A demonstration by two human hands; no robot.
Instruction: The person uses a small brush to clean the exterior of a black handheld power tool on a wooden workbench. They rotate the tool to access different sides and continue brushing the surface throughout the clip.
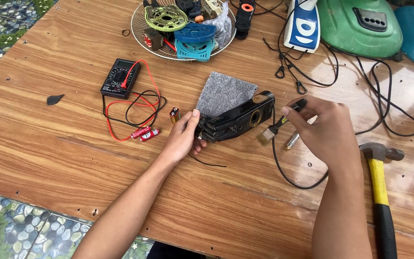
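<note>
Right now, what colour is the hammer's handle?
The hammer has a yellow handle with a black grip, clearest in the head view.

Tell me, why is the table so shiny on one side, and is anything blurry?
In the head view, daylight glares off the wooden table at the upper right, near the cords. The right hand and its brush look slightly smeared by motion. The left hand, the black part and the meter are sharp. Shadows are soft and short.

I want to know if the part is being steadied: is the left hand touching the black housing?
Touching. The head view shows the left hand with its thumb and fingers wrapped on the near end of the black housing.
</note>
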